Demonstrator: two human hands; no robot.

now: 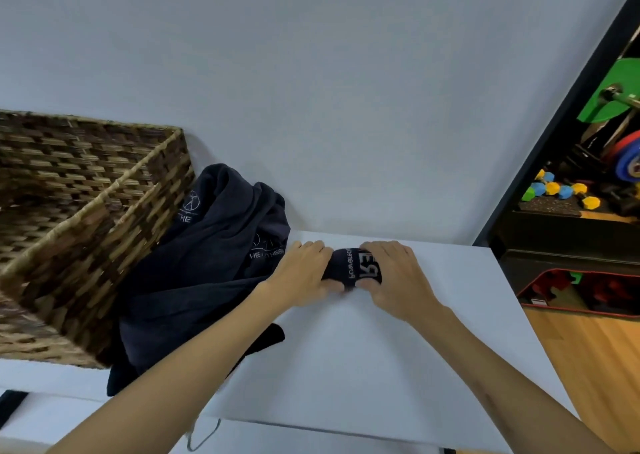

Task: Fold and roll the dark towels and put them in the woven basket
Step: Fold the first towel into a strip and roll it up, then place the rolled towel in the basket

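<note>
A small dark towel with white lettering, rolled into a tight cylinder (353, 268), lies on the white table (363, 349) near its far edge. My left hand (304, 273) grips its left end and my right hand (391, 273) grips its right end, fingers curled over the top. A heap of loose dark towels (207, 263) with white logos lies left of the roll, against the woven basket (69, 231). The basket stands at the table's left, its inside mostly hidden from here.
A pale wall runs behind the table. Past the table's right edge are a wooden floor (588, 356), a black box with a red-trimmed bag (571, 290), coloured dumbbells (561, 190) and weight plates (623, 155). A thin cord (204, 433) hangs at the table's near edge.
</note>
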